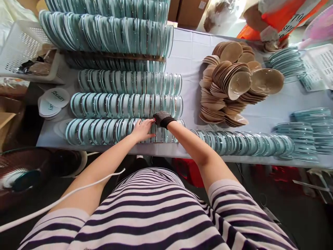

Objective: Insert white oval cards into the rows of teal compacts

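Both hands rest on the front row of clear round cases (pixel 104 131), which stand on edge along the near side of the desk (pixel 187 55). The left hand (pixel 142 130) is bare, with its fingers lying flat on top of the row, holding nothing. The right hand (pixel 161 118) wears a dark glove and touches the same row just beside the left hand; I cannot tell if its fingers grip a case. More rows of cases sit behind. A pile of tan round pads (pixel 231 83) lies to the right, well apart
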The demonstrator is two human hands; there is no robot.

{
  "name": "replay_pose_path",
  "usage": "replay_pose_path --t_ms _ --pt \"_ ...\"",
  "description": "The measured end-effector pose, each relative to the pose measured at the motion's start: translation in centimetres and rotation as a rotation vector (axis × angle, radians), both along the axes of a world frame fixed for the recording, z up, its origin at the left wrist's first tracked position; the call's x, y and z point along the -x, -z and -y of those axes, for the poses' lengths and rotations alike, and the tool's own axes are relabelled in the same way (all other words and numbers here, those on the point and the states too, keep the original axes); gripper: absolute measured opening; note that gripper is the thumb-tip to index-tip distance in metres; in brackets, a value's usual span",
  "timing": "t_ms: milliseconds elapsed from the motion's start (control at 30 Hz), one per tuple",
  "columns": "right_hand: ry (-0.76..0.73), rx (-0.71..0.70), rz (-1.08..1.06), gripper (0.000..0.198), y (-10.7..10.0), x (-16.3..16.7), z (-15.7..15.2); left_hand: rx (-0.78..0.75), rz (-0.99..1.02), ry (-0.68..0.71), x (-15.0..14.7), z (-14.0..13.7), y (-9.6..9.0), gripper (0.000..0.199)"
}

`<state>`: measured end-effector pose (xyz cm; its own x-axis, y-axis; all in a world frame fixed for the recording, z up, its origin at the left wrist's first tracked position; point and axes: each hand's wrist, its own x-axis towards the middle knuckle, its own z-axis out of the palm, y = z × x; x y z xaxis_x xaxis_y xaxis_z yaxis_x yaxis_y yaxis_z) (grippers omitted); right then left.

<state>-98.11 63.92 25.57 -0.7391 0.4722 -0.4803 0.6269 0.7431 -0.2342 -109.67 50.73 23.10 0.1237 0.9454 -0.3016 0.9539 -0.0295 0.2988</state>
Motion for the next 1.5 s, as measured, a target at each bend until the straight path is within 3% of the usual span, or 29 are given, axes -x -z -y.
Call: replay_pose_path --t_ms 133,233,400,500,633,700,767,933,1133,1300,1500 --pt "-0.017 0.009 -0.128 0.029 0.8 -4.1 4.3 0.0 0.006 0.007 0.2 -0.1 -0.1 0.07" --pt "-0.027 0.022 -0.154 0.034 2.9 -7.3 9.3 -0.009 -0.008 0.015 0.3 -0.1 0.1 0.071" --pt "0.129 0.051 -0.036 0.035 7.9 -9.4 15.0 0.017 -0.013 0.024 0.5 0.0 0.1 0.073" --pt "0.248 0.046 -0.01 0.035 8.6 -10.2 15.8 0.037 -0.008 0.024 0.5 0.1 -0.3 0.074" --pt "0.38 -0.096 -0.148 0.039 4.9 -11.6 12.7 -0.043 -0.013 0.05 -1.1 -0.3 -0.7 0.079" --pt "0.473 -0.206 -0.189 0.039 2.4 -11.4 9.2 -0.089 0.002 0.072 -2.5 -0.9 -0.6 0.081" --pt "0.507 -0.22 -0.146 0.039 0.4 -10.2 5.1 -0.082 0.012 0.081 -3.9 -1.6 -0.3 0.08" --pt "0.247 -0.021 0.132 0.027 -0.4 -4.9 -1.5 -0.054 0.02 0.076 -5.1 -2.6 0.4 0.074" --pt "0.126 0.017 0.222 0.028 0.1 -3.2 -2.7 -0.044 0.022 0.076 -4.7 -2.5 0.3 0.073" --pt "0.107 0.027 0.054 0.024 0.3 -4.9 -2.9 -0.044 0.042 0.077 -4.6 -2.7 0.6 0.075" --pt "0.226 0.01 -0.136 0.024 0.2 -8.7 1.1 -0.059 0.065 0.082 -4.4 -2.7 0.8 0.074"
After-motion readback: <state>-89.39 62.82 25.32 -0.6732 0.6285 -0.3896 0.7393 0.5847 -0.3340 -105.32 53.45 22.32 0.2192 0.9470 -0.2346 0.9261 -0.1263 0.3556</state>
